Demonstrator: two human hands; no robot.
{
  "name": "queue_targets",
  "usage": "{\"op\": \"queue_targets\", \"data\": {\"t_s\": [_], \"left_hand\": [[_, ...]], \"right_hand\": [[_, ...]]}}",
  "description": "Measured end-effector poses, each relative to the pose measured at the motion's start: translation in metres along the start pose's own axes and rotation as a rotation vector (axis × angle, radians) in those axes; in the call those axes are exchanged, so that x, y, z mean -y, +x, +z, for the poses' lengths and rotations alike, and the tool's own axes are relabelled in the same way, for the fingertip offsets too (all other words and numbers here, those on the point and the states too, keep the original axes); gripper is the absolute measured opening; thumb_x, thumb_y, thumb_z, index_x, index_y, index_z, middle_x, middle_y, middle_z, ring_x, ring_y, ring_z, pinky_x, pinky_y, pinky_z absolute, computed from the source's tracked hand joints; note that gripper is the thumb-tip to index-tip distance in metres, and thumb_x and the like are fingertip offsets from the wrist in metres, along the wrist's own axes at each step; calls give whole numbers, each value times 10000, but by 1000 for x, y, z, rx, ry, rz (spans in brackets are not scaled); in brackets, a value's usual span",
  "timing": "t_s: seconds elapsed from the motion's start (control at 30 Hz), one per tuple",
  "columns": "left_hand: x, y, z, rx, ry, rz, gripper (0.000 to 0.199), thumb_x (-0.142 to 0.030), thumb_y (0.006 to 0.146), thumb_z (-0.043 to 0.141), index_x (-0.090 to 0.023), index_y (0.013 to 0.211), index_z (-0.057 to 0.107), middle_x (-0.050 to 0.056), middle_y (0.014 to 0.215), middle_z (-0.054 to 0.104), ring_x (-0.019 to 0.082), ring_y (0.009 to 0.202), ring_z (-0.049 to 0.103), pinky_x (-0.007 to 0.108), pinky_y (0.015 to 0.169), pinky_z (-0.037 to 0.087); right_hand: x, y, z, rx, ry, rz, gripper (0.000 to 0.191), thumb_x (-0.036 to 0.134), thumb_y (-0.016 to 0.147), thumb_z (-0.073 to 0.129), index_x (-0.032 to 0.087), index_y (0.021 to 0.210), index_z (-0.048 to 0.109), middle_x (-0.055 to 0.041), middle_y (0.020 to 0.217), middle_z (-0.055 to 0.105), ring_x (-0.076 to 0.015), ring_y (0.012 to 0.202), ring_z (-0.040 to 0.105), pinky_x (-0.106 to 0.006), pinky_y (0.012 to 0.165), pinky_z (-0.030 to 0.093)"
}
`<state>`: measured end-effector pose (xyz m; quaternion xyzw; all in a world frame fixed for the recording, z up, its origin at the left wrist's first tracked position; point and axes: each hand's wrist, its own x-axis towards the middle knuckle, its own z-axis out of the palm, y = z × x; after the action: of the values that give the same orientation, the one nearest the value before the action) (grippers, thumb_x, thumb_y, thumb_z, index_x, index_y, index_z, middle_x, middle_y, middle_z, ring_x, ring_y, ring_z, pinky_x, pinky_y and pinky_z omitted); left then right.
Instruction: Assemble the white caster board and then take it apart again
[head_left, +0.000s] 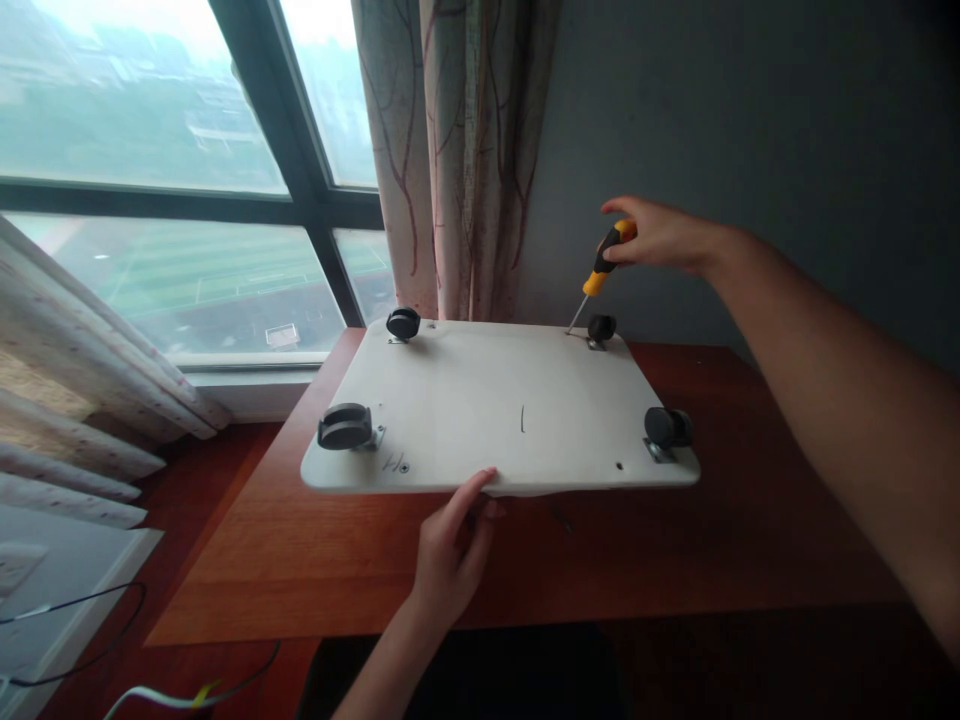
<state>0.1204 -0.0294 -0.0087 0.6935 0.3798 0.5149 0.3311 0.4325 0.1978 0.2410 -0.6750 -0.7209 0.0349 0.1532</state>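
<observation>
A white board (480,390) with rounded corners lies on the wooden table, black caster wheels facing up near its corners. My right hand (649,235) is closed around the yellow and black handle of a screwdriver (600,262). The tilted shaft reaches down to the board's far edge, its tip at a small hole or screw beside the far right caster (601,328). At the near edge, my left hand (457,545) grips the board, index finger on top and the other fingers at or below the rim. Nearest on the left is a larger-looking caster (346,427).
The reddish wooden table (300,560) extends around the board. Behind it hang patterned curtains (465,150) by a window (187,270), with a grey wall to the right. Cables (150,695) run along the lower left.
</observation>
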Motion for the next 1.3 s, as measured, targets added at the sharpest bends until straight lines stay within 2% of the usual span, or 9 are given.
{"op": "queue_targets", "data": {"t_s": [0.1, 0.27, 0.37, 0.53, 0.73, 0.83, 0.97, 1.13, 1.3], "left_hand": [[1, 0, 0, -1, 3, 5, 462, -119, 968, 554, -257, 1410, 540, 5, 897, 745, 106, 775, 709, 166, 723, 548], [-1, 0, 0, 1, 7, -1, 452, -129, 973, 553, -263, 1405, 541, 1, 890, 741, 102, 753, 696, 167, 715, 542], [-1, 0, 0, 0, 10, -10, 442, -132, 974, 549, -257, 1398, 547, 3, 887, 741, 104, 753, 698, 165, 710, 541], [-1, 0, 0, -3, 11, 0, 438, -124, 973, 545, -242, 1395, 547, 9, 877, 740, 106, 752, 700, 168, 711, 543], [0, 0, 1, 0, 15, -13, 455, -120, 973, 543, -273, 1401, 538, -8, 877, 739, 90, 733, 691, 153, 711, 538], [-1, 0, 0, -4, 12, -13, 455, -120, 973, 540, -273, 1401, 539, -7, 876, 737, 93, 729, 692, 152, 697, 541], [-2, 0, 0, -6, 13, -15, 439, -127, 972, 540, -251, 1393, 553, 5, 875, 740, 109, 731, 702, 170, 693, 553], [-5, 0, 0, -13, 15, -18, 414, -129, 970, 538, -210, 1375, 572, 27, 869, 744, 125, 740, 704, 189, 693, 558], [-5, 0, 0, -15, 12, -26, 412, -132, 971, 534, -209, 1374, 574, 26, 864, 742, 118, 712, 694, 189, 683, 555]], "right_hand": [[0, 0, 1, -2, -13, 82, 551, 342, 862, 676, 247, 1385, 530, -101, 1163, 705, -304, 1072, 652, -424, 893, 528], [-2, 1, 6, -220, -248, 187, 472, 628, 883, 569, 203, 1037, 706, -182, 1084, 671, -438, 1180, 576, -616, 966, 444], [-9, 5, 7, -176, -126, 114, 297, 508, 860, 641, 301, 1068, 686, -105, 1078, 680, -388, 1165, 576, -575, 933, 496], [-14, 10, 5, -61, 89, 71, 545, 322, 854, 685, 276, 1368, 510, -83, 1178, 673, -261, 996, 638, -411, 825, 554], [-5, 7, 3, -184, -217, 192, 434, 598, 893, 582, 183, 961, 690, -187, 1014, 686, -396, 1076, 605, -573, 922, 453], [-3, 8, 4, -151, -121, 102, 278, 435, 874, 620, 293, 1109, 666, -91, 1070, 708, -341, 1042, 619, -517, 855, 516], [3, 7, 5, -66, 6, 66, 470, 336, 877, 627, 294, 1335, 531, -71, 1244, 672, -243, 986, 643, -382, 798, 542], [12, 2, 0, -177, -232, 198, 465, 628, 906, 562, 177, 980, 646, -200, 1046, 675, -365, 1090, 590, -541, 941, 435], [14, 5, -1, -86, -32, 148, 207, 363, 909, 633, 214, 1052, 626, -128, 1082, 684, -272, 1007, 618, -436, 876, 486]]}}
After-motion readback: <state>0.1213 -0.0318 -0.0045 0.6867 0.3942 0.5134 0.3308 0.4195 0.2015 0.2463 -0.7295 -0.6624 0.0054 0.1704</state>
